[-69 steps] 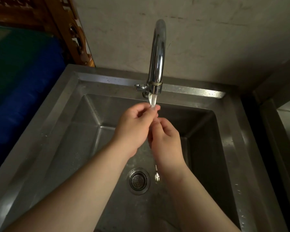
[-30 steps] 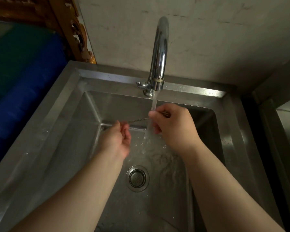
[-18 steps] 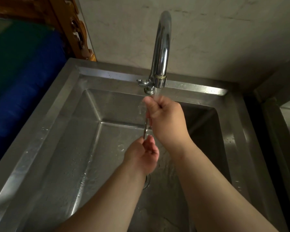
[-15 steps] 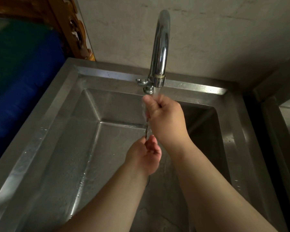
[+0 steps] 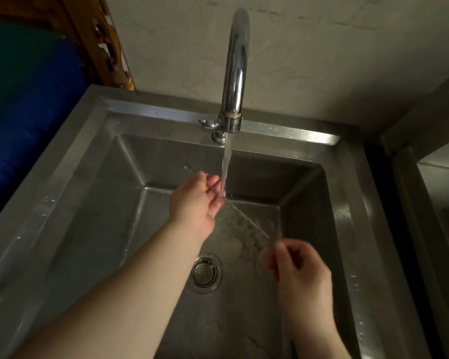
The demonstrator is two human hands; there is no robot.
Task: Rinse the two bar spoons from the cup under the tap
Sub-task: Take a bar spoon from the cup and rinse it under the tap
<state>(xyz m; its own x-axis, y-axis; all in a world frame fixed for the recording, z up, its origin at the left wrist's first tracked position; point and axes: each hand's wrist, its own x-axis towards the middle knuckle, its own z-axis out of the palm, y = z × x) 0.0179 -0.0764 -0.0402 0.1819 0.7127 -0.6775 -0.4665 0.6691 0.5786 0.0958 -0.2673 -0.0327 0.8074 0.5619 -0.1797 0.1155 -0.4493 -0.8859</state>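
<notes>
A thin spoon (image 5: 246, 218) with a twisted stem is stretching diagonally across the middle of the frame, from the left hand (image 5: 195, 200) down to the right hand (image 5: 296, 265), above the basin of the steel sink (image 5: 88, 141). The left hand, at centre frame, is pinching the upper end of the stem between thumb and fingertips, right where the water (image 5: 225, 172) is falling from the tap (image 5: 235, 73); the stream is hitting that end beside the fingers. The right hand, at lower right and blurred by motion, is closing its fingers around the lower end, though how firmly it is pinching cannot be told. Only one spoon can be made out, and which end carries the bowl is hidden by the hands. Water is splashing on the basin floor behind the stem, above the drain (image 5: 206, 272) at lower centre. No brand, label or writing is readable on anything.
</notes>
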